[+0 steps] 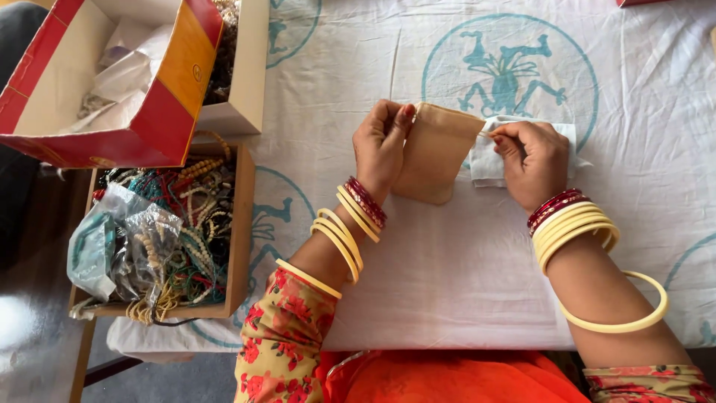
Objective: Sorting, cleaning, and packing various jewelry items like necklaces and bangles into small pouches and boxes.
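- Looking down, we cannot see inside the pouch; its mouth faces away, pinched between our fingers.
- Our right hand covers much of a white cloth lying under it, so its full shape stays hidden.
- A red item at the top right corner is cut off by the frame edge; we cannot tell what it is.
- The red box at upper left, red with an orange-yellow panel, stands open; crumpled white paper fills it and hides whatever lies below.
- Beside it a pale box holds dark beads, hard to make out.
- Below, a wooden tray carries tangled bead strings and a clear plastic bag.
- The sheet is white with teal round prints.
- The tan pouch sits between both hands, above the sheet, near the table's middle.
- Our left hand grips the pouch's left top edge, fingers curled.
- Our right hand pinches its right top corner, thumb against forefinger.
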